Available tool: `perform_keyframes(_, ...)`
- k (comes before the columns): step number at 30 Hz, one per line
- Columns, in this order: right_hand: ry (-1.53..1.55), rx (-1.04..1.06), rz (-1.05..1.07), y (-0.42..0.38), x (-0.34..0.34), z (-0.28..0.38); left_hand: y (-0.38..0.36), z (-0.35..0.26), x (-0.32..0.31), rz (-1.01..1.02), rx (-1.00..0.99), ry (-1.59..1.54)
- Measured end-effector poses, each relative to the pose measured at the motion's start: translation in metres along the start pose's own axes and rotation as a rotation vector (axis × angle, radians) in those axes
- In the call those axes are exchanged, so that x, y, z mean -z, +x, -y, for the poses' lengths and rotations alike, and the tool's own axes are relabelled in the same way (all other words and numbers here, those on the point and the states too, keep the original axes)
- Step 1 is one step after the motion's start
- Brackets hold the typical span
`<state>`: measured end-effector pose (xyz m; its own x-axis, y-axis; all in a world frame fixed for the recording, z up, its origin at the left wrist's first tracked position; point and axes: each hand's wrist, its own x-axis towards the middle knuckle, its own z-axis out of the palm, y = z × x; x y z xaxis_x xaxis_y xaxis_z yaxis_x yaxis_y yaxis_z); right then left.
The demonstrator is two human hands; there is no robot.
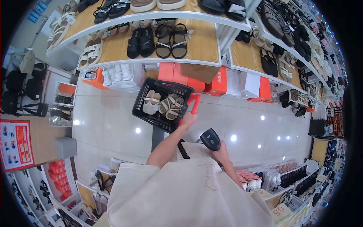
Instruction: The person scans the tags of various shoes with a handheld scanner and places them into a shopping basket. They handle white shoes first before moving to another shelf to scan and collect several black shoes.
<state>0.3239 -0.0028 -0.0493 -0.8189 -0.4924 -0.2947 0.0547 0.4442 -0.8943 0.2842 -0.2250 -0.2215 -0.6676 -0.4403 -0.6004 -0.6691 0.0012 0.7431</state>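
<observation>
My left hand [189, 119] is closed round the red handle [194, 103] of a black plastic basket [148, 119]. Inside the basket lie a pair of light beige shoes [152, 102] on the left and brown strappy sandals [172, 106] on the right. To the right of the basket, my right hand [220, 152] grips a black handheld scanner [210, 139], its wide head pointing up and to the left. The scanner and the basket are apart. My right fingers are partly hidden behind the scanner.
A shelf [200, 47] with sandals spans the front, above orange and white shoe boxes [217, 82]. More shoe racks [298, 172] stand near me on both sides. Glossy floor [242, 125] lies between. At the left are a grey stool [65, 147] and hanging black bags [34, 89].
</observation>
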Motion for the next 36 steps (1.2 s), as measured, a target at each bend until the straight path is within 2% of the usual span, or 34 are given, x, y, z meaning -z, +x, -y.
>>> perform_keyframes(3, -0.001, 0.016, 0.028, -0.007, 0.029, -0.019, 0.006, 0.012, -0.009, -0.053, 0.006, 0.159)
perform_keyframes(5, -0.008, 0.026, 0.062, -0.011, 0.048, -0.034, -0.007, 0.008, -0.015, -0.232, -0.078, 0.197)
perform_keyframes(9, -0.009, 0.055, 0.14, -0.023, 0.085, -0.045, -0.031, 0.0, -0.027, -0.381, -0.089, 0.242)
perform_keyframes(11, -0.055, 0.069, 0.149, -0.032, 0.101, -0.049, -0.025, 0.009, -0.03, -0.347, -0.122, 0.245)
perform_keyframes(14, 0.0, 0.069, 0.208, -0.04, 0.122, -0.078, -0.043, -0.003, -0.034, -0.336, -0.043, 0.309)
perform_keyframes(24, 0.144, 0.045, 0.058, -0.081, 0.14, -0.119, -0.083, 0.025, -0.082, -0.274, -0.102, 0.318)
perform_keyframes(27, 0.151, 0.035, 0.016, -0.084, 0.138, -0.138, -0.1, 0.039, -0.099, -0.138, -0.119, 0.328)
perform_keyframes(31, 0.135, -0.019, 0.008, -0.081, 0.14, -0.155, -0.14, 0.054, -0.127, -0.077, -0.144, 0.339)
perform_keyframes(36, 0.173, 0.011, -0.101, -0.081, 0.138, -0.15, -0.19, 0.061, -0.152, 0.173, -0.24, 0.295)
